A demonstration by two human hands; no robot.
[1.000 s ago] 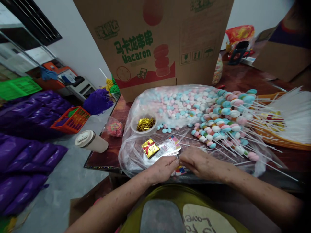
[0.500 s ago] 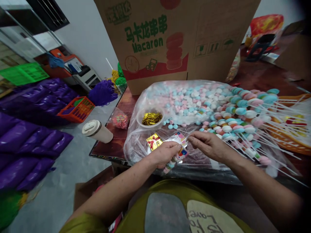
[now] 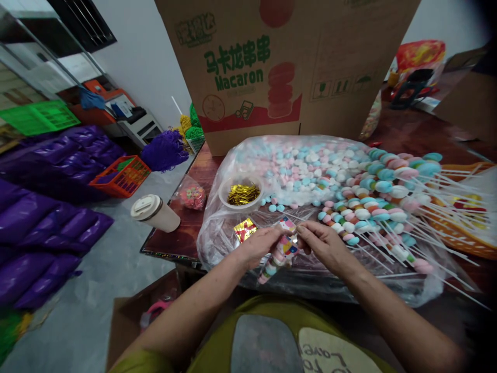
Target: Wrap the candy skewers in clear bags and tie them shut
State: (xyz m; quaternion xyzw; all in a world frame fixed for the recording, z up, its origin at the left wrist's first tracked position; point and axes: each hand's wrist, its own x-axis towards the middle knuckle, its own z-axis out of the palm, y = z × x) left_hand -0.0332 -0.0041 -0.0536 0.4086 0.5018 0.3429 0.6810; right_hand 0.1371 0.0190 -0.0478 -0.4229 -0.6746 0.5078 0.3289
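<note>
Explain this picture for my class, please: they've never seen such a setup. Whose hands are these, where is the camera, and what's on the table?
There is no machine here: these are a person's own bare hands, seen by a camera worn on the head, looking forward and down. The left hand holds a row of coloured sweets partly covered by a printed wrapper. The right hand has its fingertips at the wrapper; what they pinch is too small to tell. On the table are clear plastic, loose sweets, a bowl of gold strips, a pile of sweets on white sticks, a cardboard box and a lidded cup.
</note>
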